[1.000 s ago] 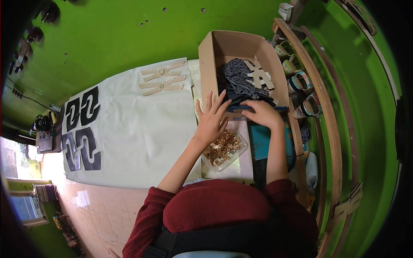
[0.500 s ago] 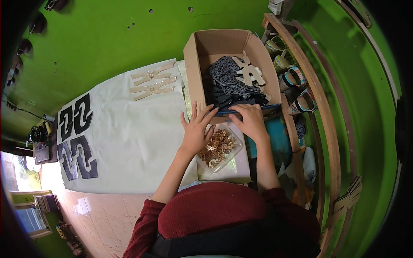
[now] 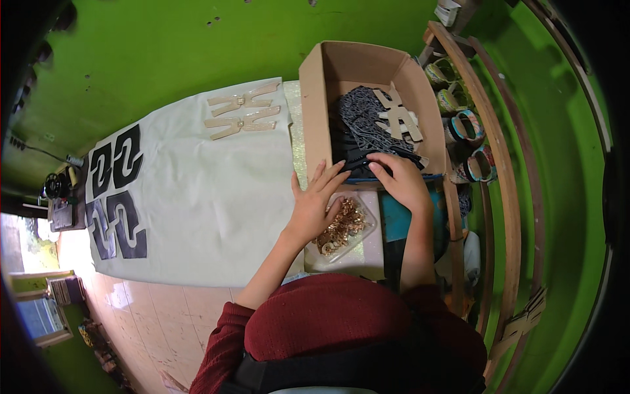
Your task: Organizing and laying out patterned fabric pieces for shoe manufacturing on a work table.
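Observation:
My left hand [image 3: 317, 202] is at the near left corner of an open cardboard box [image 3: 315, 125], fingers spread and fingertips at the rim. My right hand [image 3: 405, 184] reaches over the box's near edge, thumb and forefinger apart above black strips [image 3: 354, 157]; no held thing shows between them. A heap of grey patterned pieces [image 3: 364, 111] fills the box's middle, with beige cross-shaped pieces [image 3: 396, 118] on its right. Below my left hand, a clear plastic tray [image 3: 372, 230] holds many small gold-coloured metal pieces [image 3: 342, 226], partly covered by the thumb.
A pale sheet [image 3: 197, 197] covers the table to the left. On it lie two beige strap pieces [image 3: 241, 123] with buckles and several black S-shaped cutouts [image 3: 126, 156]. A wooden rack [image 3: 493, 108] with patterned sandals [image 3: 466, 126] stands at the right. A teal surface [image 3: 396, 217] lies beneath the right forearm.
The view has shifted, so the box and table sit farther right in the picture. My right fingertips have moved slightly deeper over the box's near edge. My left hand remains spread beside the rim.

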Tool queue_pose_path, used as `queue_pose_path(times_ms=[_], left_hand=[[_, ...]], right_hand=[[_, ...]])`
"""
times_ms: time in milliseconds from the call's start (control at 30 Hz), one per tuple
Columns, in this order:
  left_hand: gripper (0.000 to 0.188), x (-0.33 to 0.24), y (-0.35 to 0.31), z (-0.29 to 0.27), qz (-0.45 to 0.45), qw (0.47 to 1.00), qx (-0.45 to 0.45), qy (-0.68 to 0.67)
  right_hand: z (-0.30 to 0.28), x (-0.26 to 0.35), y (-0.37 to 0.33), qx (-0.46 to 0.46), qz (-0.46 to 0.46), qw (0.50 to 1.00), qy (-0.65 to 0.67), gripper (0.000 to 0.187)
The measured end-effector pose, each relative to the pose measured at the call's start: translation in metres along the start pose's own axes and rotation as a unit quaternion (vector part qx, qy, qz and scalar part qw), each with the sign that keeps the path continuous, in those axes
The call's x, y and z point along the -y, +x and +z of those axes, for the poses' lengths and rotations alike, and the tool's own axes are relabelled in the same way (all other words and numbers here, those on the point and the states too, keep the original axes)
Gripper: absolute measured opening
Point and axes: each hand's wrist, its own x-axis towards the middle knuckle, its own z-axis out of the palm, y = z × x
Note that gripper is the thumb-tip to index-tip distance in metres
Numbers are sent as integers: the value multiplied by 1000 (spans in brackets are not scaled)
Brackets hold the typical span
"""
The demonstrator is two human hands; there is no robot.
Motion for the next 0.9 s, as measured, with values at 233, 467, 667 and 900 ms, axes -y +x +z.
queue_pose_path(times_ms=[233,467,667,900], left_hand=[[61,24,-14,7,31,997,-68,-18],[47,97,-36,6,-139,984,-108,2],[43,183,-24,-22,-256,951,-159,63],[45,283,38,-69,-228,946,-151,172]], right_hand=[[39,35,10,-103,-101,988,51,21],[110,83,-1,-151,-242,957,51,26],[197,105,64,45,-218,971,85,30],[271,49,203,-20,-119,988,-91,37]])
